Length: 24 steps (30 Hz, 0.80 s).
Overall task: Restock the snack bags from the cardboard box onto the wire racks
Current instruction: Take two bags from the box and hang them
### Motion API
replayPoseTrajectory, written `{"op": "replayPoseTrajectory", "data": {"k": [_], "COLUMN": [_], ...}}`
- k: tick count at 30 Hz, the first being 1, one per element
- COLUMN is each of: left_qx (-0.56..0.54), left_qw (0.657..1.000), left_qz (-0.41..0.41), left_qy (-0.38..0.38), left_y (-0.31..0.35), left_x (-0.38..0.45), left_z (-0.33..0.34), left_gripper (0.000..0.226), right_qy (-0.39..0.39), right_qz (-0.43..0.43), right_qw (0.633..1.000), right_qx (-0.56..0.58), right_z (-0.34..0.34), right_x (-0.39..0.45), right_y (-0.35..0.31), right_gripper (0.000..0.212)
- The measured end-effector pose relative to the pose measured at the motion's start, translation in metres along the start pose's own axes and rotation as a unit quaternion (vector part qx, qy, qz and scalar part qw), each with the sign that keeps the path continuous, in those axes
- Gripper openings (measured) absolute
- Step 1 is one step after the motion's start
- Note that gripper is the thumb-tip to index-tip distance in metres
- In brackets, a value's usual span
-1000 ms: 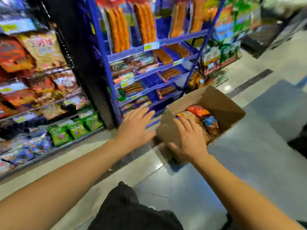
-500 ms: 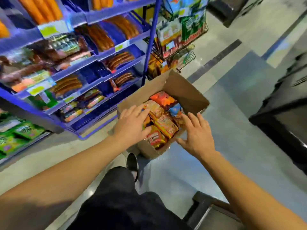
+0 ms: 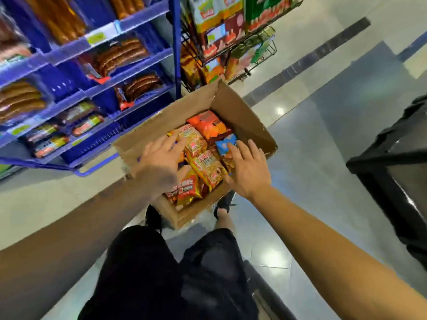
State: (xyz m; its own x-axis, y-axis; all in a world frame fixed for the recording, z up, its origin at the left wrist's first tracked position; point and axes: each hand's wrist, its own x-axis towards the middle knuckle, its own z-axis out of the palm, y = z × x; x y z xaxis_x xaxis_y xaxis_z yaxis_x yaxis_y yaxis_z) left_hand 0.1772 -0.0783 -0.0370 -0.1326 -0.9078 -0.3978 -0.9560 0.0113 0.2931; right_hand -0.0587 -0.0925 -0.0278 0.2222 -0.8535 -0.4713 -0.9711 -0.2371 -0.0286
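Observation:
An open cardboard box [image 3: 240, 112] sits on the floor in front of my feet, filled with several snack bags. An orange bag [image 3: 209, 124] lies at its far end, a yellow and red bag [image 3: 206, 167] in the middle, a small blue bag [image 3: 225, 144] to the right. My left hand [image 3: 159, 165] is spread over the bags on the left side of the box, fingers extended. My right hand [image 3: 248, 168] hovers with straight fingers over the box's right side, near the blue bag. A black wire rack [image 3: 251, 38] with snack bags stands behind the box.
A blue shelf unit [image 3: 143, 77] with sausage packs stands left of the box. A dark fixture [image 3: 392, 172] stands at the right. My legs in black shorts [image 3: 175, 273] and dark shoes are just below the box. Glossy tiled floor [image 3: 323, 135] surrounds it.
The view has swung down and closer to the box. Both hands have moved from the box's near edges to over the bags inside it.

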Motion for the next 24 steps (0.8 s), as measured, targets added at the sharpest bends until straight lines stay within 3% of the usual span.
{"op": "replayPoseTrajectory", "data": {"k": [5, 11, 17, 24], "left_qx": [0.018, -0.035, -0.054, -0.038], "left_qw": [0.998, 0.992, 0.982, 0.983], "left_qz": [-0.068, -0.115, -0.168, -0.174], "left_qy": [0.005, -0.024, -0.065, -0.051], "left_y": [0.038, 0.048, 0.013, -0.04], "left_x": [0.053, 0.104, 0.175, 0.261], "left_z": [0.029, 0.085, 0.166, 0.252], "left_gripper": [0.075, 0.077, 0.08, 0.081], "right_qy": [-0.044, -0.081, -0.084, -0.109], "right_qz": [-0.108, -0.165, -0.143, -0.12], "right_qw": [0.992, 0.982, 0.986, 0.987], "right_qx": [-0.05, -0.036, 0.007, 0.01], "right_z": [0.018, 0.057, 0.133, 0.235], "right_x": [0.081, 0.173, 0.268, 0.38], "right_y": [0.057, 0.092, 0.097, 0.091], "right_gripper": [0.089, 0.088, 0.089, 0.094]}}
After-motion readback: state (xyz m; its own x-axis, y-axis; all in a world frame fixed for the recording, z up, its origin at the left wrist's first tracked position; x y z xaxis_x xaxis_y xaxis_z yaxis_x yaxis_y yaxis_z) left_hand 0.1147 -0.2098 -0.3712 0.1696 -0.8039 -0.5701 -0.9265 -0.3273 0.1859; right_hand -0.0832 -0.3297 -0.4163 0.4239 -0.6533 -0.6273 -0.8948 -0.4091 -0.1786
